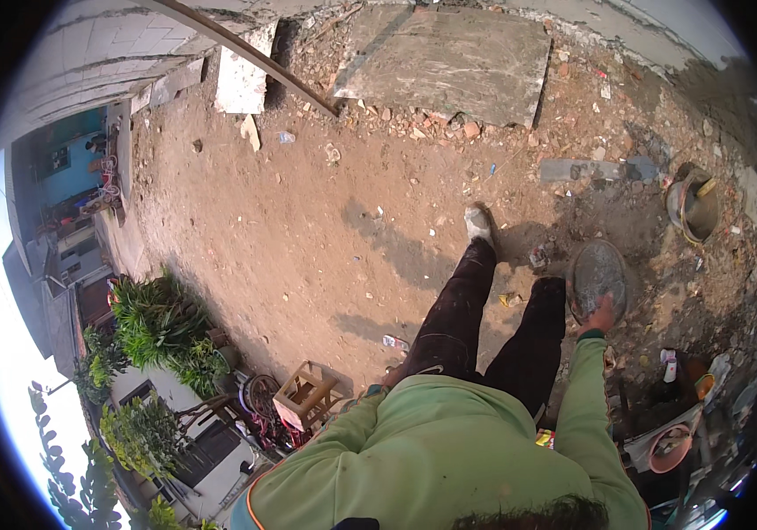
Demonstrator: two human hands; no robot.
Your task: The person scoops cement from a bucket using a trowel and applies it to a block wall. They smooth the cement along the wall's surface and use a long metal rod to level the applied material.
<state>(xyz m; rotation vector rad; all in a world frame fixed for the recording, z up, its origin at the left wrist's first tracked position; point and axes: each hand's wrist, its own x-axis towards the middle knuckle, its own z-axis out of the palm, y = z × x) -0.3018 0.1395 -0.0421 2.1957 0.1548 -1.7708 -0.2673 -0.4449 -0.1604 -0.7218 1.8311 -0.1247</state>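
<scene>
My right hand [604,314], at the end of a green sleeve, grips the near rim of a round, dark bucket [623,287]. Grey wet-looking stuff like mortar [597,272] fills the bucket, which is beside my right leg. Whether the bucket hangs or rests on the ground I cannot tell. My left hand [393,377] is down by my left thigh, mostly hidden by the sleeve and body, so its fingers do not show clearly. A light, dusty shoe [477,224] shows on my forward foot.
A second bucket [693,208] stands at the far right by the wall. A large flat board [445,66] lies ahead on rubble, with a long pole [246,55] left of it. A wooden stool [310,395], bicycle [262,397] and plants [158,320] are at left. A pink container [670,448] sits lower right.
</scene>
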